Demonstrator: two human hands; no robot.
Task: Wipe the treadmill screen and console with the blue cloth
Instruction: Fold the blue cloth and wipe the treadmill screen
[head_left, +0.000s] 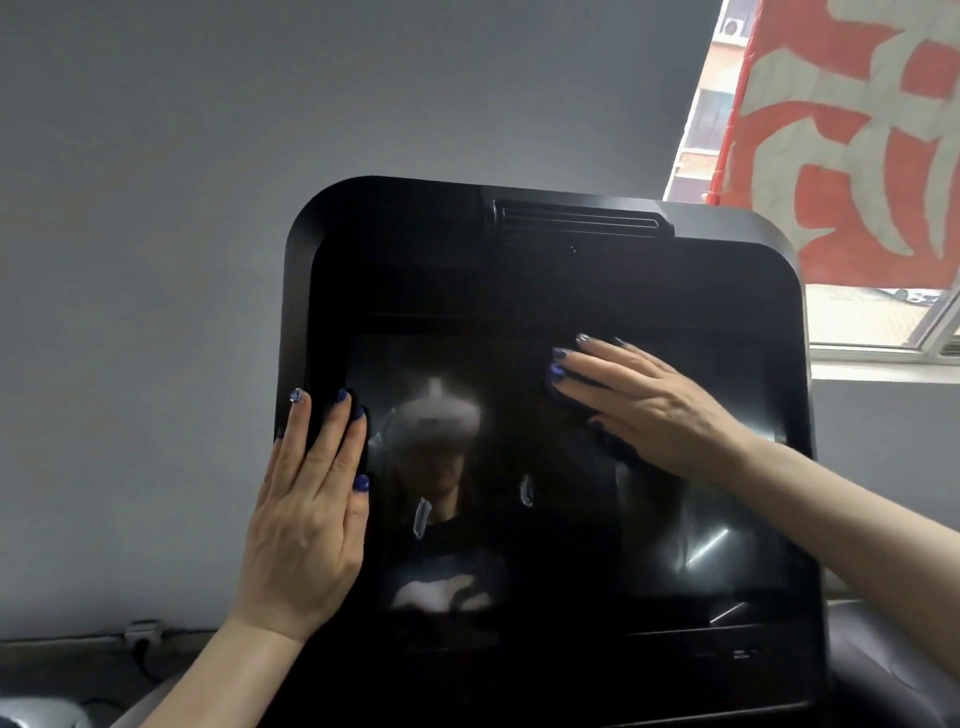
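Observation:
The treadmill console (395, 234) is a large black panel with rounded corners, filling the middle of the head view. Its glossy dark screen (519, 415) reflects a person wearing a headset. My right hand (649, 400) lies flat on the screen's upper right, fingers straight and pointing left, pressing a dark blue cloth (615, 449) against the glass. Only the cloth's edges show under the palm and fingers. My left hand (306, 519) rests flat on the console's left edge, fingers pointing up, thumb on the screen. Two wet streaks (422, 517) sit on the glass between my hands.
A vent slot (576, 221) runs along the console's top. Behind it is a grey wall (156, 260). A window (883, 332) with a red and white banner (857, 130) is at the upper right. A cable (140, 636) runs along the lower left wall.

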